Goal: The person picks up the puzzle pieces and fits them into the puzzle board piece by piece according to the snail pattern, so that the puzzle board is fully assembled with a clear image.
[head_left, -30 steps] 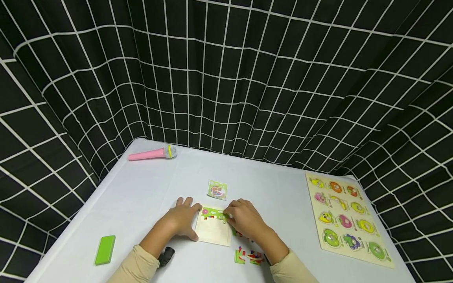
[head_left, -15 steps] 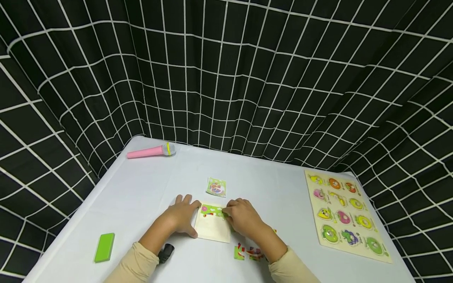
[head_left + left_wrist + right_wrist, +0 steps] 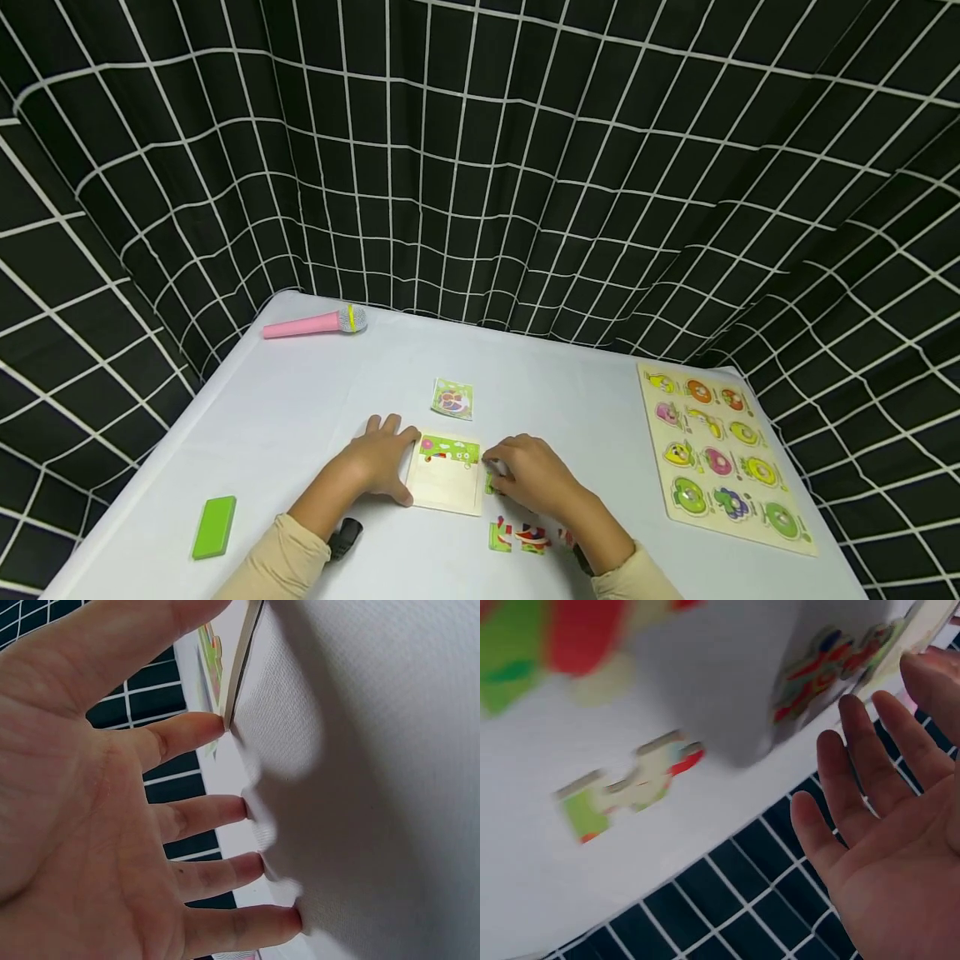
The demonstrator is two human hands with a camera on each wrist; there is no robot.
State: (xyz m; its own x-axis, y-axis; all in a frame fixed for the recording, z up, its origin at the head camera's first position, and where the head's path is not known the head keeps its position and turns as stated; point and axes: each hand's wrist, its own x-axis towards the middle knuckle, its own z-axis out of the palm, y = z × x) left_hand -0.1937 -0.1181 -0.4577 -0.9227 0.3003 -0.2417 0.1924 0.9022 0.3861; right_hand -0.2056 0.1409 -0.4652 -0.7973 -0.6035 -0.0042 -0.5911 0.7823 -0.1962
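Watching the wooden puzzle tray (image 3: 444, 487) on the white table (image 3: 300, 400), I judge its seated pieces (image 3: 452, 448) could shift if the left hand (image 3: 377, 460), spread against its left edge, pushes unevenly. The right hand (image 3: 536, 473), fingers apart and apparently empty, hides part of a loose puzzle piece (image 3: 491, 485); contact, I cannot tell.

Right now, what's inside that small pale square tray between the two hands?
Green picture pieces lie along the far side of the tray; nearer the person, its pale base shows bare. Whatever is directly beneath the pieces is covered, so it cannot be seen.
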